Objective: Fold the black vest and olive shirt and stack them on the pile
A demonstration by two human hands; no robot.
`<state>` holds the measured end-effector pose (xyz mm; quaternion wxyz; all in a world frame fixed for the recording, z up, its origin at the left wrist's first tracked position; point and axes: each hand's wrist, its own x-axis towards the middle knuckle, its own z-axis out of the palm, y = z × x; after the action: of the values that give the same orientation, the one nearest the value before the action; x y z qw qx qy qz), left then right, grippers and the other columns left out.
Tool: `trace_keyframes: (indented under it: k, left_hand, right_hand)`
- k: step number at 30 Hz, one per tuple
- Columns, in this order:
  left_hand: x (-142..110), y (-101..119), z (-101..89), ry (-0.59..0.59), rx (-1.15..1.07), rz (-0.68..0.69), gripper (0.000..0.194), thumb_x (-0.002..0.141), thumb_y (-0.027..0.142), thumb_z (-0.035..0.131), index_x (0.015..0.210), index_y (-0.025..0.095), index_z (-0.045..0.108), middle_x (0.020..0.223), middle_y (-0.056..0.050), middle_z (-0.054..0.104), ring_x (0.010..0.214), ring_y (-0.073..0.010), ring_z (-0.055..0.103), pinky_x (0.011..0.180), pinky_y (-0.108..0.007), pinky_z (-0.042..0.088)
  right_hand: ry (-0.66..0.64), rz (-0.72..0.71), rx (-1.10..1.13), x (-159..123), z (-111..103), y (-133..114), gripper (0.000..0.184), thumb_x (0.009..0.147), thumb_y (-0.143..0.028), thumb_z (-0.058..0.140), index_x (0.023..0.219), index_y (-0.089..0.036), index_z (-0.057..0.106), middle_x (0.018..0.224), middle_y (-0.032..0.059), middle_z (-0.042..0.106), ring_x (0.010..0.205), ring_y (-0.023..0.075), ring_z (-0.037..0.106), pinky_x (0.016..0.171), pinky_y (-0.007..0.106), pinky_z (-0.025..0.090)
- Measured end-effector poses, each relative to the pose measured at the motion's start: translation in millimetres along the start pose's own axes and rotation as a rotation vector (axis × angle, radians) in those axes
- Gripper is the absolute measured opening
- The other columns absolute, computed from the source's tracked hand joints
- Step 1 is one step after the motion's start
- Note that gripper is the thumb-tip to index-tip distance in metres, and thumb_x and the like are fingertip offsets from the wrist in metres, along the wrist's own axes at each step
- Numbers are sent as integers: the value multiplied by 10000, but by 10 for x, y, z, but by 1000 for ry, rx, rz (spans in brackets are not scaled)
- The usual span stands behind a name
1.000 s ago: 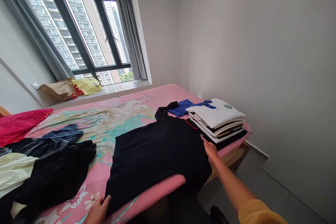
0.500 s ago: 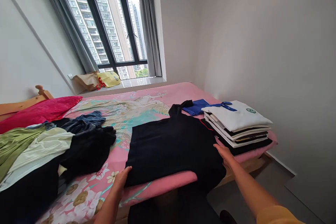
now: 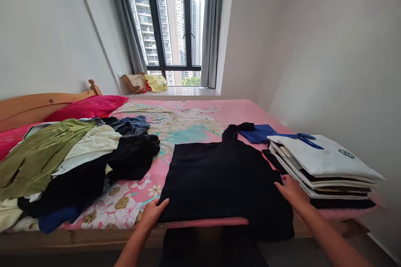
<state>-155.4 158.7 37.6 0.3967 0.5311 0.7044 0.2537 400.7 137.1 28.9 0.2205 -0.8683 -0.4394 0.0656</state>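
A black garment [image 3: 219, 179] lies spread flat on the pink flowered bed [image 3: 188, 121], its lower part hanging over the near edge. My left hand [image 3: 153, 213] rests at the garment's near left corner, fingers curled onto the cloth edge. My right hand [image 3: 291, 190] lies flat on the garment's right edge, fingers stretched out, beside a stack of folded clothes [image 3: 322, 167] topped by a white shirt with a blue collar.
A loose heap of clothes [image 3: 72, 162], green, cream, black and blue, covers the bed's left side. A red pillow [image 3: 90, 106] lies by the wooden headboard [image 3: 37, 106]. Paper bags [image 3: 147, 82] sit on the window sill. A folded blue item [image 3: 258, 132] lies behind the stack.
My head has turned left and the view has levelled, bringing the clothes heap and headboard into sight. My left hand slid along the near edge to the garment's left corner; my right hand stays at its right edge.
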Motion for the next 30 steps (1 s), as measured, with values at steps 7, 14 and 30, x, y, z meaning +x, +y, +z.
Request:
trace_keyframes:
  k: [7,14,30]
  left_hand:
    - [14,-113,8,-212,-283,-101,449,653,553,602,858,160,670,734,-31,706,659,-206,637,533,-255,454]
    - [21,-303,161,-131,-313,-2,352,667,480,593,845,191,690,841,-39,721,806,-243,644,652,-276,478]
    - [-173,-230,411,-168,-154,-30,362,694,592,533,828,279,658,804,-81,667,777,-238,596,692,-316,415]
  right_hand:
    - [-429,-334,332,-88,65,-1853,297,773,-474,477,777,-194,576,566,-16,538,459,114,487,428,226,335]
    - [-794,-380,434,-219,971,-3825,189,819,-289,501,983,-200,530,539,-68,482,361,53,421,326,144,282]
    - [-412,-368,299,106,2167,-4195,236,886,-289,370,1026,-158,507,686,19,586,589,116,563,534,202,463]
